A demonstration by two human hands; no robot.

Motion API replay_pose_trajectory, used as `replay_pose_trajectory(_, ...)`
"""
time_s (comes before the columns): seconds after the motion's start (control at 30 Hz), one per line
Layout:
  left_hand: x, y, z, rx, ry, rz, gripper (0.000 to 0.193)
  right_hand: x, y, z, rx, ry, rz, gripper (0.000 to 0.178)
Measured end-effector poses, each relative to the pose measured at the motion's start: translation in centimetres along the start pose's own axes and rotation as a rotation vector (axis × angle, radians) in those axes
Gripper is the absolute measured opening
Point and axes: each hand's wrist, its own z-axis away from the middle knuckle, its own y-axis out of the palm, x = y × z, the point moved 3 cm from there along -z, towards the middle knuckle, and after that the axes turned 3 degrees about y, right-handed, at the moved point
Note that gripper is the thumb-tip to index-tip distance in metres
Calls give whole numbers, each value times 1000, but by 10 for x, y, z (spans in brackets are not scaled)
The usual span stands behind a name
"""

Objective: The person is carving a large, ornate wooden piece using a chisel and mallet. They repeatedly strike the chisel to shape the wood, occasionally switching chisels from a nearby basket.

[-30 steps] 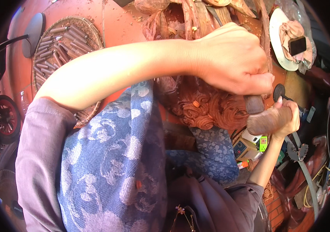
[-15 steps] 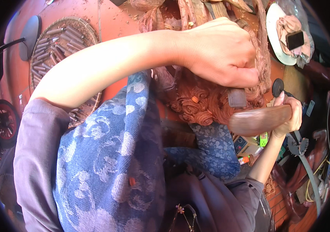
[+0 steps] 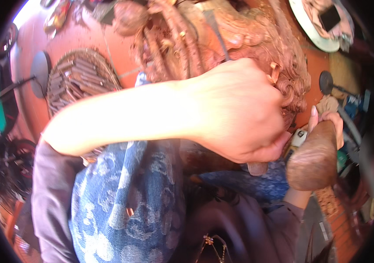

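Observation:
My left hand (image 3: 244, 109) is closed around a carving chisel. Its grey metal blade (image 3: 217, 35) sticks out past my knuckles toward the carved wood, and the butt of its handle (image 3: 257, 168) shows below my fist. Reddish-brown wood with curled, wavy relief (image 3: 294, 87) lies beyond and beside that hand. A thin wood shaving (image 3: 274, 72) curls up just past my knuckles. To the right, my right hand (image 3: 337, 127) grips a rounded wooden mallet (image 3: 312, 158), its thick end toward me and apart from the chisel handle.
A round woven basket (image 3: 114, 79) full of wooden-handled tools stands at the left on the red tiled floor (image 3: 125, 48). At the upper right a white basin (image 3: 303, 19) holds cloth and a dark phone (image 3: 329, 18). Blue patterned fabric (image 3: 108, 219) covers my legs. Motorbike parts (image 3: 9, 162) are at far left.
My left hand with the chisel has come nearer and lower in view, and the blade now shows. The mallet has swung down and right, away from the chisel handle. The view has shifted.

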Motion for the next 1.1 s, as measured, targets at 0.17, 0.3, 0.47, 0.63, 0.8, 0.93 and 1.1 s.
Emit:
replay_pose_trajectory(0.17, 20, -6, 2, 50, 84, 58, 18, -4, 4, -5, 47, -134, -151, 27)
replay_pose_trajectory(0.3, 28, -8, -5, 53, 60, 70, 28, -1, 7, -13, -9, -279, -213, 25)
replay_pose_trajectory(0.47, 33, -9, -5, 96, -64, 94, 20, 0, 10, -13, 22, -360, -258, 23)
replay_pose_trajectory(0.63, 38, -13, -10, 80, -95, 104, 22, 0, 13, -16, 19, -358, -308, 25)
replay_pose_trajectory(0.8, 43, -19, -8, 9, -148, 168, 27, -8, 11, -21, 4, -372, -346, 28)
replay_pose_trajectory(0.93, 43, -21, -10, -16, -153, 169, 29, -11, 11, -20, 19, -325, -209, 34)
replay_pose_trajectory(1.1, 41, -27, -12, -56, -219, 167, 33, -17, 10, -27, -22, -368, -246, 29)
